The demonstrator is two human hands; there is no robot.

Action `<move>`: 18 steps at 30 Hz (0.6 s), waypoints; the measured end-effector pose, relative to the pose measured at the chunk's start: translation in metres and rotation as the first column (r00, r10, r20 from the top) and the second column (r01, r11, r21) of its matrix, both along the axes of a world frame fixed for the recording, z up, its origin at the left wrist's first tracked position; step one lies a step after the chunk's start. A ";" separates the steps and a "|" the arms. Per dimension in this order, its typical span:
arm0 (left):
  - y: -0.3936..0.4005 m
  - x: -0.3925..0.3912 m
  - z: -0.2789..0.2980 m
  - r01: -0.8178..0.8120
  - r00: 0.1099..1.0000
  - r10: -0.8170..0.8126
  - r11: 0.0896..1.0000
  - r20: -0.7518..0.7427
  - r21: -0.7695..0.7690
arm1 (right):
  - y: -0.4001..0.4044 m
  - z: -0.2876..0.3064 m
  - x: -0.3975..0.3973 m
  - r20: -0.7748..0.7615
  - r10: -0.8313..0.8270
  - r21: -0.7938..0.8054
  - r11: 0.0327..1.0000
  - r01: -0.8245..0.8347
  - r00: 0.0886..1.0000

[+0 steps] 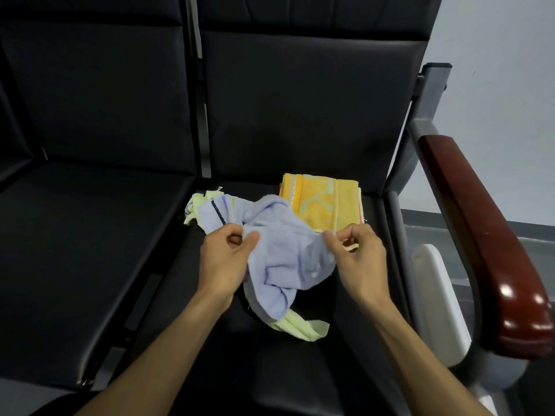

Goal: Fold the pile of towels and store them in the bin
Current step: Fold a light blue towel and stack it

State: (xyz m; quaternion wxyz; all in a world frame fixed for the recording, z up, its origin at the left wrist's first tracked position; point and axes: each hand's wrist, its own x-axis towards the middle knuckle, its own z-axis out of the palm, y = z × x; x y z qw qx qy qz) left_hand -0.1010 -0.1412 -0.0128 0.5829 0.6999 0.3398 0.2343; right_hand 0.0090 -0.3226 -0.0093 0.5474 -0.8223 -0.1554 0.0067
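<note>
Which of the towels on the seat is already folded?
The yellow-orange towel at the back, lying flat and squared. The light blue towel and pale yellow-green towel are crumpled.

No text, label, brand, number or sign is showing legibly anywhere. A small white tag (220, 188) is sticking up just beyond the pale yellow towel (195, 207), but any print on it is too small to read.
</note>
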 end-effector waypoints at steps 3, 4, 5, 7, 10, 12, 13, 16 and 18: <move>-0.012 0.004 -0.001 0.078 0.997 -0.078 0.997 -0.015 0.007 | 0.008 0.003 -0.010 0.025 0.042 0.033 0.999 -0.043 0.999; -0.015 0.005 -0.001 0.095 0.995 -0.095 0.995 -0.011 0.010 | 0.011 0.004 -0.014 0.029 0.057 0.048 0.997 -0.058 0.998; -0.018 0.006 -0.002 0.105 0.994 -0.105 0.994 -0.006 0.012 | 0.013 0.004 -0.018 0.029 0.072 0.059 0.996 -0.074 0.997; -0.023 0.008 -0.001 0.126 0.992 -0.126 0.992 0.000 0.006 | 0.016 0.004 -0.023 0.022 0.102 0.078 0.992 -0.103 0.995; -0.031 0.008 0.000 0.170 0.985 -0.170 0.985 -0.006 0.000 | 0.018 0.001 -0.026 -0.024 0.115 0.119 0.987 -0.112 0.993; -0.033 0.007 0.000 0.184 0.983 -0.184 0.983 -0.004 -0.005 | 0.019 -0.001 -0.027 -0.071 0.134 0.146 0.982 -0.123 0.988; -0.034 0.006 -0.001 0.187 0.982 -0.187 0.982 -0.001 -0.004 | 0.020 -0.002 -0.027 -0.093 0.145 0.155 0.979 -0.129 0.985; -0.035 0.005 -0.001 0.183 0.983 -0.183 0.983 0.007 -0.003 | 0.021 -0.003 -0.032 -0.124 0.136 0.185 0.976 -0.112 0.983; -0.035 0.005 -0.001 0.177 0.984 -0.177 0.984 0.011 -0.003 | 0.022 -0.002 -0.036 -0.105 0.090 0.206 0.976 -0.067 0.990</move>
